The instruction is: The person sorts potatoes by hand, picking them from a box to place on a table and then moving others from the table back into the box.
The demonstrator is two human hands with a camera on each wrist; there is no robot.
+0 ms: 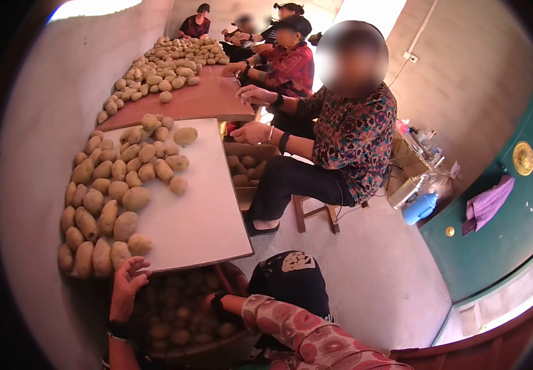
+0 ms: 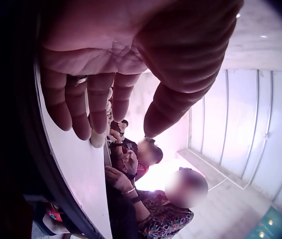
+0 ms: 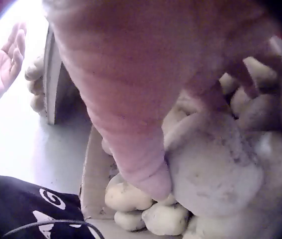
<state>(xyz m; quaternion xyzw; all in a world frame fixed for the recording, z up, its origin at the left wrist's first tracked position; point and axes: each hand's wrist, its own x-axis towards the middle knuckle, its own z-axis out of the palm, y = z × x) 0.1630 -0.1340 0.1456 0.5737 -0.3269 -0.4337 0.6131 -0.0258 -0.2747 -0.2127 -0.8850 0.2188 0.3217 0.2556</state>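
Note:
My left hand [image 1: 130,287] is raised at the near edge of the white tabletop [image 1: 199,203], beside the closest potatoes. Its fingers [image 2: 98,102] are extended with the thumb apart, and the palm holds nothing. Down inside a box of potatoes [image 1: 180,336], my right hand [image 1: 216,302] reaches in below the table edge, mostly in shadow. The right wrist view shows its thumb [image 3: 143,164] against the side of a large potato [image 3: 210,167], gripped with fingers partly hidden behind it. Smaller potatoes [image 3: 166,219] lie beneath the thumb.
Many potatoes [image 1: 118,179] cover the wall side of the white tabletop. A second heap [image 1: 162,71] lies on the reddish table [image 1: 186,102] beyond. A seated person in a floral shirt [image 1: 353,135] is at the right, with others farther back. Dark printed cloth [image 1: 288,280] lies beside the box.

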